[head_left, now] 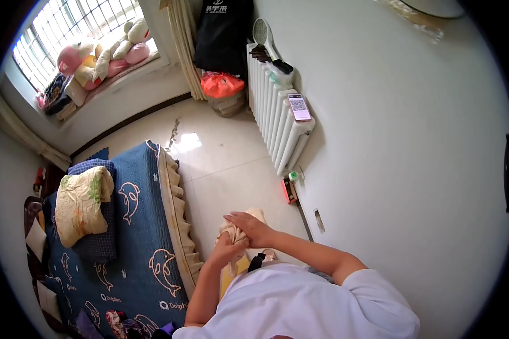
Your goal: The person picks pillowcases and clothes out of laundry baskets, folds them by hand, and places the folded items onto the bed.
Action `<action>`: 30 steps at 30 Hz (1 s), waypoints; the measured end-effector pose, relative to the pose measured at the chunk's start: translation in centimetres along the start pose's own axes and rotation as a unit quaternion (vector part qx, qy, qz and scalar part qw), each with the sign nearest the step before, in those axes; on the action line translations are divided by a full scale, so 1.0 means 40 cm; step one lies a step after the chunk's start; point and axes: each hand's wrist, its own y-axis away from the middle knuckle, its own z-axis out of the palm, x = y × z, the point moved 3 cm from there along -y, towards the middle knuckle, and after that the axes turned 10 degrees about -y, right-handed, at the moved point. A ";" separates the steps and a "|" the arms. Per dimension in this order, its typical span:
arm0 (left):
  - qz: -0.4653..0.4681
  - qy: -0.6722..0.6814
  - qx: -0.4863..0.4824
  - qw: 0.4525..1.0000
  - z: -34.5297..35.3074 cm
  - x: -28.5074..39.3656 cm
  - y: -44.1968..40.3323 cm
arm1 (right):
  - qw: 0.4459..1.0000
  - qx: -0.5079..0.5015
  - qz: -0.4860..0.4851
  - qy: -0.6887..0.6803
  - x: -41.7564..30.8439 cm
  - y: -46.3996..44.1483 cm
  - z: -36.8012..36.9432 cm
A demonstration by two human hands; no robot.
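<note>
Low in front of my body, both hands are together around a bunched, cream-beige cloth (234,233). My left hand (227,250) grips it from the left, fingers closed round the folds. From the right, my right hand (253,229) lies across the top of the bundle, its fingers pressed against the fabric. A loose end of cloth hangs beneath my left hand, and a pale piece shows beyond my right hand. What kind of cloth it is cannot be made out.
A bed with a blue dolphin-print cover (138,226) stands to the left, bearing a folded yellow quilt (82,206). Along the right wall is a white radiator (266,101) with a phone (299,107) on it. A small red box (289,191) sits on the floor beside the wall.
</note>
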 end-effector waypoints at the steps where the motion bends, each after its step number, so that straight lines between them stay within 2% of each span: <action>1: -0.002 0.001 0.002 1.000 -0.025 0.028 -0.016 | 0.997 -0.070 0.042 -0.008 0.048 -0.037 0.007; 2: 0.025 0.014 -0.002 1.000 -0.056 0.053 -0.030 | 0.986 -0.140 0.085 -0.017 0.092 -0.068 0.017; 3: 0.051 0.029 -0.005 0.998 -0.085 0.076 -0.043 | 0.990 -0.090 0.104 -0.017 0.096 -0.104 -0.008; 4: 0.049 0.032 -0.001 0.998 -0.110 0.095 -0.059 | 0.990 -0.095 0.104 -0.020 0.114 -0.142 -0.024; 5: 0.075 -0.193 0.094 0.974 -0.151 0.119 -0.073 | 0.981 -0.100 0.156 -0.053 0.140 -0.182 -0.035; 6: 0.095 -0.407 0.183 0.890 -0.191 0.144 -0.087 | 0.969 -0.105 0.207 -0.085 0.164 -0.222 -0.044; 7: 0.030 -0.497 0.250 0.830 -0.224 0.130 -0.120 | 0.967 -0.114 0.209 -0.088 0.167 -0.258 -0.050; 9: 0.058 -0.488 0.286 0.823 -0.304 0.092 -0.187 | 0.949 -0.101 0.255 -0.157 0.181 -0.331 -0.065; 10: 0.078 -0.449 0.295 0.840 -0.339 0.100 -0.207 | 0.930 -0.102 0.265 -0.231 0.214 -0.361 -0.061; 11: 0.195 -0.309 0.288 0.885 -0.387 0.054 -0.259 | 0.914 -0.110 0.292 -0.258 0.251 -0.394 -0.062; 12: 0.099 -0.137 0.186 0.968 -0.427 0.023 -0.302 | 0.898 -0.120 0.304 -0.296 0.271 -0.428 -0.070; 13: 0.115 0.009 0.135 0.984 -0.449 0.049 -0.314 | 0.883 -0.130 0.331 -0.305 0.263 -0.468 -0.093; 16: 0.101 0.126 0.059 0.985 -0.518 0.130 -0.356 | 0.881 -0.165 0.332 -0.293 0.283 -0.578 -0.132; 19: 0.105 0.209 0.054 0.971 -0.552 0.204 -0.411 | 0.887 -0.144 0.356 -0.256 0.311 -0.656 -0.152; 20: 0.104 0.211 0.057 0.970 -0.572 0.217 -0.421 | 0.886 -0.147 0.357 -0.256 0.327 -0.674 -0.156; 22: 0.093 0.006 0.018 0.995 -0.599 0.256 -0.434 | 0.902 -0.130 0.361 -0.199 0.365 -0.710 -0.175; 24: 0.069 -0.038 0.028 0.997 -0.600 0.295 -0.437 | 0.903 -0.144 0.340 -0.220 0.390 -0.734 -0.173; 26: -0.079 -0.273 0.052 0.957 -0.600 0.315 -0.440 | 0.847 -0.157 0.369 -0.348 0.402 -0.753 -0.158; 27: -0.083 -0.267 0.062 0.958 -0.608 0.274 -0.464 | 0.846 -0.169 0.367 -0.346 0.391 -0.769 -0.159; 28: 0.003 -0.105 0.082 0.991 -0.618 0.210 -0.500 | 0.822 -0.156 0.391 -0.383 0.366 -0.781 -0.165; 29: 0.092 0.059 0.101 0.989 -0.624 0.181 -0.514 | 0.796 -0.143 0.415 -0.417 0.355 -0.790 -0.170; 30: 0.091 0.060 0.112 0.988 -0.616 0.198 -0.504 | 0.795 -0.154 0.412 -0.417 0.364 -0.791 -0.172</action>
